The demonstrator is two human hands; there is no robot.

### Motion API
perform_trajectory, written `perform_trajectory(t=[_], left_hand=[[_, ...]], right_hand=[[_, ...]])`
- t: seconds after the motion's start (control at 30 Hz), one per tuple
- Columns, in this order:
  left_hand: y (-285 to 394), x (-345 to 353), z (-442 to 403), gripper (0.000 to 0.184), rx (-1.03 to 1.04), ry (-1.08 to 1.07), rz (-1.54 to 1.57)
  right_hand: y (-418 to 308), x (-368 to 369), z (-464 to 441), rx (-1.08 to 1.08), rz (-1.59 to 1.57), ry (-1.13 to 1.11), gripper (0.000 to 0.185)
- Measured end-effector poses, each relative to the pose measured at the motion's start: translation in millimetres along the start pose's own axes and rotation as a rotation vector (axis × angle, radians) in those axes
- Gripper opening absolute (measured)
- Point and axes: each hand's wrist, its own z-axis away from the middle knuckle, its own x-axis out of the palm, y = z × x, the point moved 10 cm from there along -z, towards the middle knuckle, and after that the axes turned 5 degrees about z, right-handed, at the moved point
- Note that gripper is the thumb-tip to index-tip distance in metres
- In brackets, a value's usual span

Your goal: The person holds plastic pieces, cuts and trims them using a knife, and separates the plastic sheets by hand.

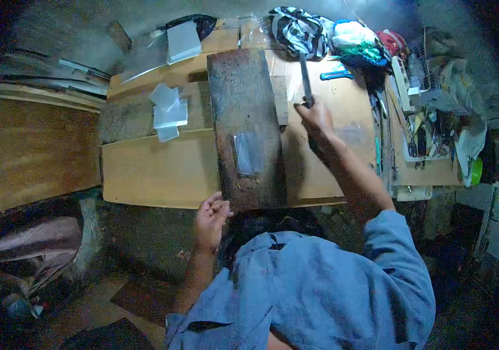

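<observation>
A long dark tool [306, 80], slightly blurred, points away from me with its handle in my closed right hand [317, 118], raised over the right part of the table. My left hand [213, 214] hangs at the table's front edge, beside the lower end of a dark worn board [243, 87]; its fingers are curled, and whether they hold anything is too small to tell. A clear sheet [248, 153] lies on the board. More clear pieces [171, 114] lie overlapping on the table to the left.
A stack of clear sheets [183, 42] is at the back left. Plastic bags [302, 34] and a blue cutter [336, 75] lie at the back right. A tray of tools [421, 137] stands at the right. The wooden table's front edge [156, 204] crosses before me.
</observation>
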Motion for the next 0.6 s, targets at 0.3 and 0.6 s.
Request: perform_trajectory(t=[0.3,0.6], left_hand=[[4.4,-5.6,19.0,0.048,-0.051,0.024,-0.041],[2.4,-3.2,33.8,0.039,-0.084,0.013,-0.019]], right_hand=[[17.0,-3.3,-98.4,0.076,0.294,-0.048,0.06],[13.7,13.4,-102.1,0.2,0.308,-0.023,0.049]])
